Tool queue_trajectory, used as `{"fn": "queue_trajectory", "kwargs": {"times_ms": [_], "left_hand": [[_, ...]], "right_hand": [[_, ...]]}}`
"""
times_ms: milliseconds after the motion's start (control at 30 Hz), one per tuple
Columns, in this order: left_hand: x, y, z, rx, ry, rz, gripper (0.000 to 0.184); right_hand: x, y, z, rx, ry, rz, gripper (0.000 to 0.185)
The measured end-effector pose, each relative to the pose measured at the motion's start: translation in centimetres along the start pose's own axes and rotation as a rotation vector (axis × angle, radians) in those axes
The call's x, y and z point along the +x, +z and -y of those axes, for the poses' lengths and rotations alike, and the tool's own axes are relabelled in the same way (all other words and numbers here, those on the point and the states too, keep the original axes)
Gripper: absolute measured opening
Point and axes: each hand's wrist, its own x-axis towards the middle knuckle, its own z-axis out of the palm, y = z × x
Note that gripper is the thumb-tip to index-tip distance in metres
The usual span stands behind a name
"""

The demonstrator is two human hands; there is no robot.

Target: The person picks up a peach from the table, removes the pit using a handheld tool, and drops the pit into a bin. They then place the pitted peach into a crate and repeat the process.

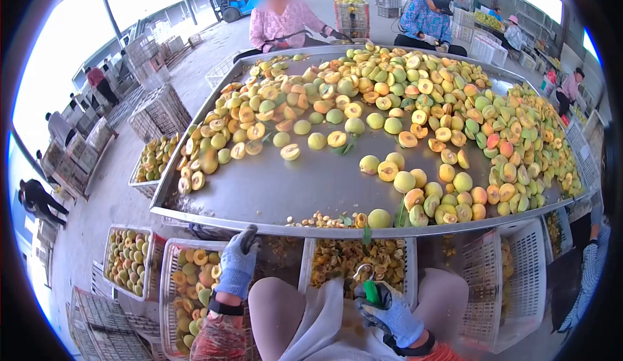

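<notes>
Metal table under piled fruit, crates close around.

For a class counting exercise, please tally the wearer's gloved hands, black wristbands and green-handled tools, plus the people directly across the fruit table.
Gloved hands: 2 (left hand, right hand)
Black wristbands: 2
Green-handled tool: 1
People across the table: 2
Total: 7
</notes>
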Motion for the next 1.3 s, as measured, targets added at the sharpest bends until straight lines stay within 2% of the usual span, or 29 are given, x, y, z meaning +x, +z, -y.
{"fn": "queue_trajectory", "kwargs": {"times_ms": [33,67,100,167,200,233,300,333,400,433,500,533,567,600,633,700,733,767,833,867,900,967,1000,1100,1167,1200,1233,1300], "left_hand": [[3.6,3.6,-0.7,0.033,0.111,0.023,0.039],[6.0,6.3,-5.7,0.041,0.018,0.113,0.05],[8.7,9.8,-7.8,0.123,0.123,0.101,0.058],[12.9,17.0,-11.4,0.304,0.272,0.087,0.07],[14.2,20.2,-13.5,0.402,0.313,0.075,0.075],[14.8,22.9,-15.4,0.455,0.328,0.107,0.08],[14.1,27.4,-16.8,0.678,0.517,0.175,0.071],[14.1,28.7,-16.5,0.669,0.524,0.18,0.071],[13.3,30.3,-15.6,0.739,0.482,0.374,0.057],[12.6,29.5,-15.8,0.74,0.485,0.371,0.057],[11.3,25.8,-15.8,0.558,0.342,0.427,0.046],[10.9,24.7,-14.0,0.472,0.358,0.3,0.047],[10.0,22.5,-13.4,0.475,0.362,0.283,0.047],[8.6,19.7,-13.1,-0.133,0.207,0.348,0.047],[7.0,17.1,-12.7,-0.741,0.036,0.388,0.047],[3.8,12.0,-11.6,-1.257,-0.412,0.421,0.045],[2.2,10.7,-9.3,-1.634,-0.402,0.583,0.048],[0.0,9.3,-9.0,-1.636,-0.418,0.533,0.048],[-4.7,7.8,-11.0,-1.205,-0.132,0.348,0.043],[-6.5,7.2,-11.5,-1.055,0.047,0.331,0.045],[-7.3,6.6,-12.2,-0.687,0.146,0.297,0.044],[-8.1,5.2,-11.6,-0.984,-0.009,0.44,0.043],[-8.5,4.6,-11.5,-0.993,-0.017,0.43,0.043],[-9.3,3.0,-11.6,-1.014,0.024,0.437,0.043],[-9.8,2.0,-11.5,-0.801,0.209,0.422,0.042],[-10.4,1.8,-11.7,-1.002,0.022,0.461,0.037],[-10.6,1.5,-11.6,-1.001,0.021,0.457,0.037],[-10.7,1.1,-11.4,-0.709,0.285,0.368,0.037]], "right_hand": [[0.1,-1.2,-0.3,0.059,-0.001,0.004,0.036],[0.4,-2.5,-1.3,0.062,-0.051,-0.031,0.043],[0.5,-3.8,-2.6,0.095,-0.059,-0.051,0.043],[0.7,-5.7,-5.0,-0.072,-0.366,-0.153,0.04],[0.1,-6.5,-3.9,-0.06,-0.249,-0.114,0.044],[0.1,-7.1,-3.7,-0.048,-0.245,-0.13,0.044],[-0.1,-8.4,-3.3,-1.132,-0.97,-0.441,0.046],[-0.4,-8.8,-2.7,-1.139,-0.965,-0.451,0.046],[-1.3,-9.4,-1.2,-0.401,-0.229,-0.187,0.052],[-1.4,-9.7,-1.3,-0.4,-0.233,-0.187,0.052],[-1.6,-9.5,-1.6,-0.193,-0.249,-0.156,0.059],[-1.8,-9.1,-1.2,-0.195,-0.261,-0.145,0.059],[-2.0,-8.6,-0.5,-0.422,-0.315,-0.223,0.052],[-2.4,-8.0,0.1,-0.647,-0.363,-0.302,0.045],[-2.7,-7.7,0.2,-0.649,-0.367,-0.288,0.045],[-2.9,-7.1,-0.1,-0.995,-0.446,-0.313,0.04],[-2.7,-6.5,-0.4,-0.907,-0.591,-0.316,0.039],[-2.1,-5.5,-0.9,-0.909,-0.577,-0.269,0.039],[-1.1,-3.6,-1.4,-0.776,-0.771,-0.222,0.038],[-1.2,-2.5,-0.9,-0.786,-0.754,-0.194,0.038],[-1.4,-1.2,-0.4,-0.867,-0.752,-0.17,0.037],[-2.1,1.0,0.5,-0.958,-0.747,-0.137,0.036],[-2.7,2.0,1.1,-0.992,-0.705,-0.107,0.033],[-3.1,3.4,0.8,-1.027,-0.681,-0.078,0.028],[-3.0,3.8,0.2,-0.999,-0.72,-0.057,0.029],[-3.2,4.1,0.2,-0.999,-0.721,-0.051,0.029],[-3.5,4.5,0.3,-1.018,-0.66,-0.054,0.029],[-3.9,5.0,0.4,-1.039,-0.6,-0.053,0.029]]}}
